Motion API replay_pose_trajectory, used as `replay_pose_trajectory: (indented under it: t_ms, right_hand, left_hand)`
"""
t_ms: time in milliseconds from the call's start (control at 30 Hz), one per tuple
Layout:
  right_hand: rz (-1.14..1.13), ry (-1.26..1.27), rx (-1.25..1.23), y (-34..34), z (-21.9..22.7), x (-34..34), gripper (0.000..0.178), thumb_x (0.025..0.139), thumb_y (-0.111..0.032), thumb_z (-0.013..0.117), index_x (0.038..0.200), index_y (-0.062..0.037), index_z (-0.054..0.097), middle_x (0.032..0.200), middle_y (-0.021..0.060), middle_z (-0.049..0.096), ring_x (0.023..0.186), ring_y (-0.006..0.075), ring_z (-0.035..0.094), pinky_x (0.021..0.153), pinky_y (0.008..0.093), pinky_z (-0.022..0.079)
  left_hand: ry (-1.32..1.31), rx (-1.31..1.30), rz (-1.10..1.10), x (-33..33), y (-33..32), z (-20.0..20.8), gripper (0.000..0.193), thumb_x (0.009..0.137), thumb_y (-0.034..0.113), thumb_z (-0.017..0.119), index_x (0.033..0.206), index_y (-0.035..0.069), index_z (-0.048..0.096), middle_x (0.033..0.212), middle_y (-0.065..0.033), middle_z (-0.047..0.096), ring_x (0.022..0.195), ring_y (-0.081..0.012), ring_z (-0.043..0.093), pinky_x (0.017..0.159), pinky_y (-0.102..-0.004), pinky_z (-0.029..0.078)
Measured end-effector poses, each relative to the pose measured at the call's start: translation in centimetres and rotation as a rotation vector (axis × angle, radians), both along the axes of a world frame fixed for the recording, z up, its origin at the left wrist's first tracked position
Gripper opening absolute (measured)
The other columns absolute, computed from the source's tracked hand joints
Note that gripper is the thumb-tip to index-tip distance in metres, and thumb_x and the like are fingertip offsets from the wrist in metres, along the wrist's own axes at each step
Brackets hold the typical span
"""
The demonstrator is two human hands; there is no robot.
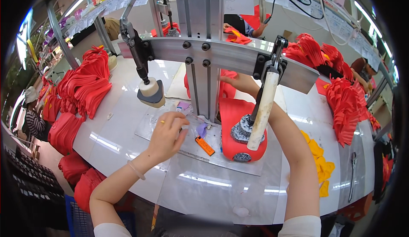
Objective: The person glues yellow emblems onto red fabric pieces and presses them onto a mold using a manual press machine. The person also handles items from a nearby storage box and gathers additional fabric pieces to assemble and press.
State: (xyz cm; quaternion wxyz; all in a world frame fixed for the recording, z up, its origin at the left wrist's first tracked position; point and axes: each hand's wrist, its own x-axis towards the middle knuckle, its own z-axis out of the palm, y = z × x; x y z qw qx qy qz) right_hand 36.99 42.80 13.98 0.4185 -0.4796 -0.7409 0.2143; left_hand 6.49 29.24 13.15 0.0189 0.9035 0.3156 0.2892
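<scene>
Piece of red material (230, 120) lies under a speckled pad (245, 130), long axis running away from the person, rounded end toward them; hands apart, left hand (168, 134) free, loosely bent, right hand (239, 83) beyond the crossbar (238, 54), its grip unclear; glossy white table (204, 190), red stacks (87, 83) either side, co-worker (257, 32) opposite

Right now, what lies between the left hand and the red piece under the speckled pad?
In the head view, an orange oblong item and a purple scrap lie between the left hand and the red piece.
</scene>
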Motion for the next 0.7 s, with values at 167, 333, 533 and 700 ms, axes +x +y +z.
replay_pose_trajectory:
  t_ms: [167, 333, 533, 700]
  right_hand:
    - [-0.227, 0.005, -0.006, 0.5, -2.2, 0.5, 0.049, 0.083, -0.031, 0.072, 0.119, -0.0017, 0.057, 0.109, 0.0165, 0.063, 0.098, 0.0288, 0.062, 0.085, 0.0373, 0.05]
    - [-0.19, -0.161, 0.158, -3.0, -3.5, 3.9, 0.045, 0.085, -0.025, 0.071, 0.122, -0.0037, 0.057, 0.114, 0.015, 0.063, 0.103, 0.027, 0.062, 0.087, 0.0342, 0.05]
    - [-0.252, 0.019, -0.077, -14.2, -2.9, 3.9, 0.027, 0.086, -0.017, 0.067, 0.111, -0.0057, 0.061, 0.109, 0.0105, 0.061, 0.099, 0.0217, 0.061, 0.083, 0.0346, 0.053]
    - [-0.368, -0.034, -0.141, -29.9, -5.3, 4.9, 0.027, 0.089, -0.009, 0.062, 0.115, -0.0033, 0.058, 0.11, 0.0074, 0.062, 0.107, 0.0168, 0.058, 0.092, 0.03, 0.046]
  left_hand:
    - [-0.12, 0.04, 0.059, -2.1, -0.5, -0.4, 0.027, 0.081, 0.002, 0.062, 0.108, 0.005, 0.058, 0.122, -0.0133, 0.053, 0.11, -0.0335, 0.05, 0.094, -0.0396, 0.04]
    - [-0.245, -0.042, -0.029, -2.0, -1.2, -0.9, 0.028, 0.081, 0.0, 0.062, 0.108, 0.004, 0.058, 0.12, -0.0139, 0.056, 0.11, -0.0337, 0.051, 0.093, -0.0386, 0.041]
    - [-0.308, -0.224, -0.136, -1.9, -3.7, -2.2, 0.03, 0.08, 0.001, 0.063, 0.11, 0.003, 0.058, 0.117, -0.0139, 0.059, 0.109, -0.0331, 0.054, 0.093, -0.0382, 0.043]
    - [-0.326, -0.207, -0.222, -7.6, -10.6, -2.9, 0.034, 0.08, 0.0, 0.064, 0.113, 0.003, 0.059, 0.114, -0.0146, 0.061, 0.106, -0.031, 0.058, 0.093, -0.0364, 0.045]
